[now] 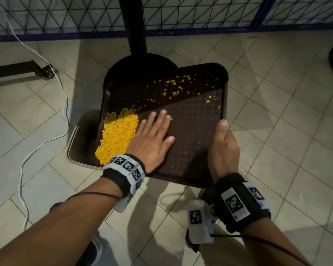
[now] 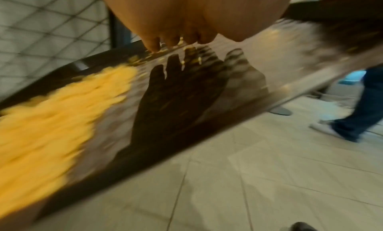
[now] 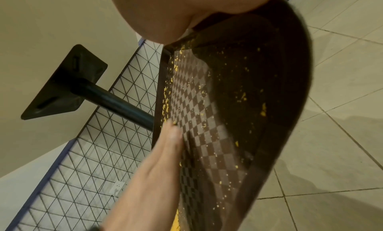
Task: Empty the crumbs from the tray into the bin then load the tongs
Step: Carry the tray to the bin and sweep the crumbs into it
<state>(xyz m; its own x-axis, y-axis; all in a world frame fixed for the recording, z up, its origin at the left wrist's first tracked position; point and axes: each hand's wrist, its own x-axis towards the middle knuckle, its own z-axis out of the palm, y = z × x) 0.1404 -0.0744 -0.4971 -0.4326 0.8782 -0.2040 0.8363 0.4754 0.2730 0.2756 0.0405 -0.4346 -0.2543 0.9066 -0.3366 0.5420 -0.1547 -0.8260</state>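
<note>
A dark brown tray (image 1: 198, 120) with a chequered bottom is held tilted down to the left over a beige bin (image 1: 79, 139) on the floor. Yellow crumbs (image 1: 117, 137) are piled against the tray's low left side, with scattered bits near its far edge. My left hand (image 1: 154, 137) lies flat on the tray bottom beside the pile, fingers straight; its palm (image 2: 186, 13) shows in the blurred left wrist view above the crumbs (image 2: 51, 110). My right hand (image 1: 223, 148) grips the tray's right rim, thumb on top. The right wrist view shows the tray (image 3: 217, 119) edge-on. No tongs are in view.
A black table post (image 1: 132, 24) and its round base stand just behind the tray. A wire-grid fence (image 1: 190, 12) runs along the back. A white cable (image 1: 63, 104) trails over the tiled floor at left. Another person's leg (image 2: 356, 116) is nearby.
</note>
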